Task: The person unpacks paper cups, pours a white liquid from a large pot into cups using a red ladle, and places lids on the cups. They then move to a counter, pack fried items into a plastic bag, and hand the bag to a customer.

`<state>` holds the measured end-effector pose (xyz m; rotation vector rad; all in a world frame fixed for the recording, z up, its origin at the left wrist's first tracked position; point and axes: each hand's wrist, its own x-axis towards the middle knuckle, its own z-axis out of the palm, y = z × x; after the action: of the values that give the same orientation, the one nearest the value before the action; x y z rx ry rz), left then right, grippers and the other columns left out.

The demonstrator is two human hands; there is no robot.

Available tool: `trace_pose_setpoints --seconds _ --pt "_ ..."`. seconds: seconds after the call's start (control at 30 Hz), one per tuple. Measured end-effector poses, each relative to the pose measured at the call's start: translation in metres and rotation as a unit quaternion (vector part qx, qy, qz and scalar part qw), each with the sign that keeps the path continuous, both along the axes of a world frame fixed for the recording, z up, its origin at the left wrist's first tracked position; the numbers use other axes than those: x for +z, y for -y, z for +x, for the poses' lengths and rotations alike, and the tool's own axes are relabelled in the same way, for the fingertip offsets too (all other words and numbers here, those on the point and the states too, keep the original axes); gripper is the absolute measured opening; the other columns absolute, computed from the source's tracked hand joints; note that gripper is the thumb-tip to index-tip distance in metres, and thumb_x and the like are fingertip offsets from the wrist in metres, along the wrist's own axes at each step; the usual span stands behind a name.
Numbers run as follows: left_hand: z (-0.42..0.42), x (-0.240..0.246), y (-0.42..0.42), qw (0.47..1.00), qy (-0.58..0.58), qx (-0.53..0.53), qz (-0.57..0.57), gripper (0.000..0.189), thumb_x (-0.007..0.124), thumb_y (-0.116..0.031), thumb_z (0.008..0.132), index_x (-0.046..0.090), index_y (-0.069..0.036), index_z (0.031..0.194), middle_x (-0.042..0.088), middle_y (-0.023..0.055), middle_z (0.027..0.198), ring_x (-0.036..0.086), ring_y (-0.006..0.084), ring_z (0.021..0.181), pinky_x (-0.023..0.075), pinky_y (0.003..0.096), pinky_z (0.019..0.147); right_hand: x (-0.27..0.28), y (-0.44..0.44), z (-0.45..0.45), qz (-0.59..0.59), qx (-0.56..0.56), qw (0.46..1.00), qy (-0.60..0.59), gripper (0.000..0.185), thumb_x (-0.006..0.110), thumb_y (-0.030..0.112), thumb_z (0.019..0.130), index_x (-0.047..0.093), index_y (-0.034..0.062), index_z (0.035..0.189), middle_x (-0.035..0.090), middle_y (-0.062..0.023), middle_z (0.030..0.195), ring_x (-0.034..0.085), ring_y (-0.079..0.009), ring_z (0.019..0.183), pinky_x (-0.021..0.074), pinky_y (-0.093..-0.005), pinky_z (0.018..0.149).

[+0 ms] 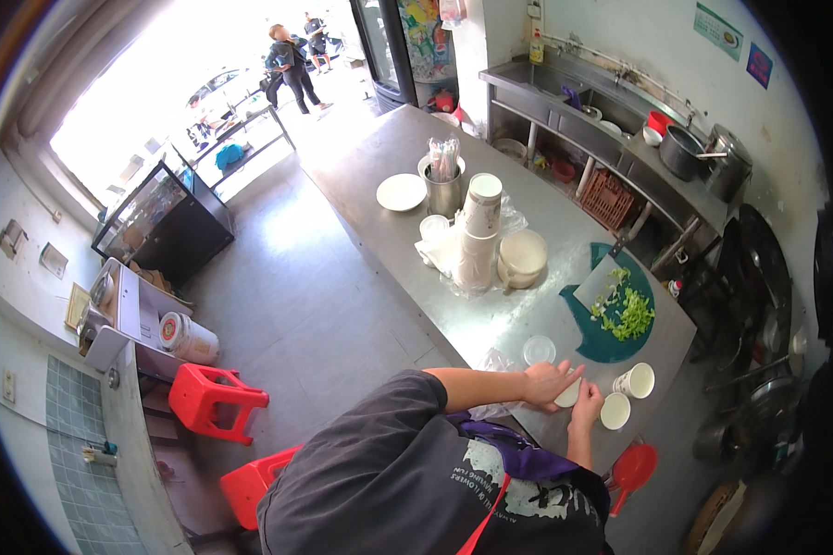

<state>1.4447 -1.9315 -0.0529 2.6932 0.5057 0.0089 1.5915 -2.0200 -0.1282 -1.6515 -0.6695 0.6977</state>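
Note:
A white paper cup [569, 395] is between my two hands at the near end of the steel table [430, 298]. My left hand [548, 384] lies against its top with fingers spread around the rim. My right hand [586, 402] grips the cup's other side. Two open paper cups, one upright [615, 411] and another [634, 381] just behind it, stand right of my hands. A clear plastic lid [539, 350] lies behind my left hand. Farther back, chopped greens [628, 316] and a cleaver [597, 279] rest on a teal cutting board [607, 350].
Stacked paper cups [475, 257], a round pale container [522, 259], a steel pot with wrapped straws [444, 191] and a white plate [401, 192] occupy the table. A red scoop [633, 470] is near the right edge. Red stools [212, 406] stand left; a sink [541, 76] is behind.

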Motion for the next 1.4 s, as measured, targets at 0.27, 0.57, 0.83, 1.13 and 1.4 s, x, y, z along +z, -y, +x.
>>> trace_pose_setpoints --seconds 0.27,0.57,0.83,1.13,1.4 --pt "-0.001 -0.002 -0.003 1.0 -0.003 -0.008 -0.003 0.107 0.072 -0.051 0.067 0.018 0.0 0.143 0.049 0.0232 0.108 0.063 0.0343 0.075 0.0526 0.0403 0.061 0.026 0.01 -0.002 -0.066 0.044 0.994 -0.075 0.02 0.054 0.018 0.094 0.058 -0.0009 0.094 0.059 -0.0035 0.073 0.051 -0.0076 0.057 0.0405 -0.0211 0.048" --pt "0.0 -0.004 0.001 0.999 0.008 -0.012 0.039 0.104 0.067 -0.056 0.07 0.02 0.0 0.144 0.048 0.0231 0.107 0.063 0.0323 0.069 0.0521 0.0405 0.057 0.032 0.031 0.0 -0.005 0.093 0.964 -0.251 0.031 0.054 -0.001 0.087 0.05 -0.0033 0.118 0.061 -0.0078 0.095 0.058 -0.0121 0.073 0.0487 -0.0236 0.06" --pt "0.003 -0.006 0.007 0.997 -0.021 -0.009 0.078 0.105 0.069 -0.052 0.07 0.016 -0.002 0.146 0.045 0.0286 0.114 0.064 0.0323 0.068 0.0531 0.039 0.057 0.038 0.035 0.0 0.047 0.112 0.927 -0.356 0.038 0.055 -0.007 0.083 0.048 -0.0028 0.12 0.061 -0.0099 0.101 0.06 -0.0153 0.077 0.051 -0.0251 0.064" --pt "0.007 -0.006 0.013 0.995 -0.057 0.01 0.081 0.108 0.073 -0.049 0.069 0.014 -0.002 0.146 0.042 0.0343 0.121 0.066 0.0348 0.078 0.0533 0.0372 0.068 0.031 0.04 -0.005 0.006 0.073 0.93 -0.36 0.038 0.057 -0.007 0.083 0.046 -0.0008 0.119 0.06 -0.0082 0.084 0.059 -0.0161 0.064 0.0512 -0.0262 0.056" --pt "0.006 -0.004 0.012 0.998 -0.043 0.023 0.039 0.108 0.074 -0.049 0.067 0.015 -0.003 0.146 0.044 0.0308 0.119 0.065 0.0355 0.076 0.0533 0.0395 0.067 0.022 0.043 -0.008 0.044 0.063 0.924 -0.374 0.04 0.058 -0.006 0.084 0.045 0.0017 0.121 0.059 -0.0088 0.084 0.06 -0.0172 0.068 0.0518 -0.0271 0.057"
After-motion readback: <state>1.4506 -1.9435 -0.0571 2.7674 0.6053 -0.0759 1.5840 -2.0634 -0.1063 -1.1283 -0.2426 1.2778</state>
